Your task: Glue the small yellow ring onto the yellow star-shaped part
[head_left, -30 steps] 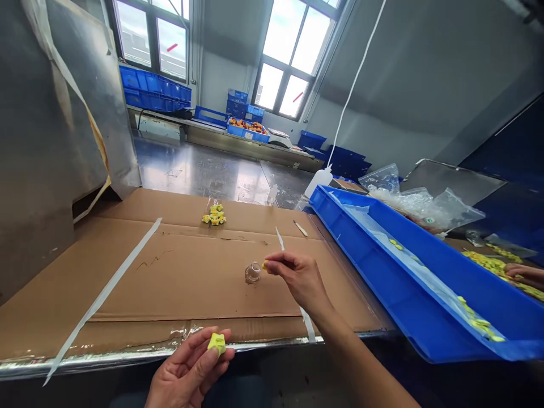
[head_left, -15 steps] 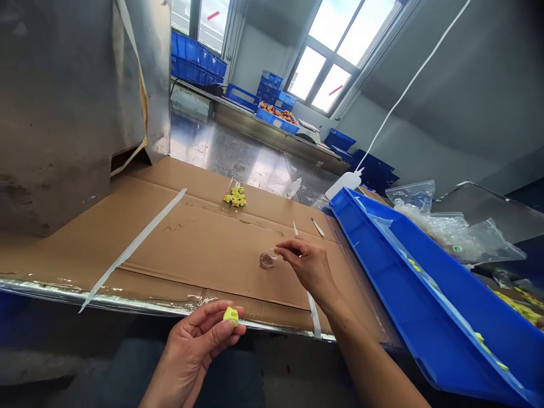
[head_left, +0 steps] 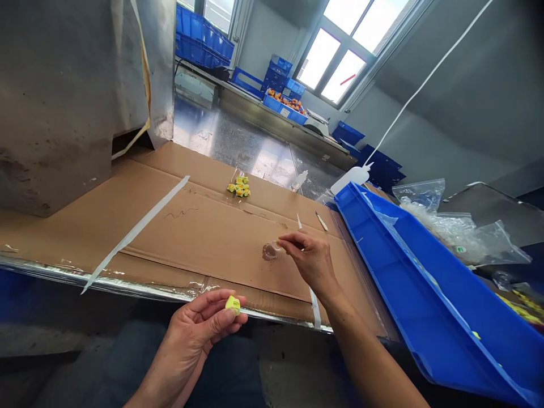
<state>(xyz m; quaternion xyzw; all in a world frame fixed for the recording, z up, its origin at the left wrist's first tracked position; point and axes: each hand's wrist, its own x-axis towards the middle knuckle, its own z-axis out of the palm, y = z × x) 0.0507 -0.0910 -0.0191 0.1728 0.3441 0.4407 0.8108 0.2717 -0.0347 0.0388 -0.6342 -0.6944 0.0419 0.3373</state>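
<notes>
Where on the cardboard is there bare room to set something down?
Bare cardboard lies between the tape strip and the clear cup, short of the yellow pieces. It is crowded by the right hand, beside the blue bin.

No text, label, brand or number is legible anywhere; the round sticker (head_left: 458, 249) on the plastic bags is too small to read.
</notes>
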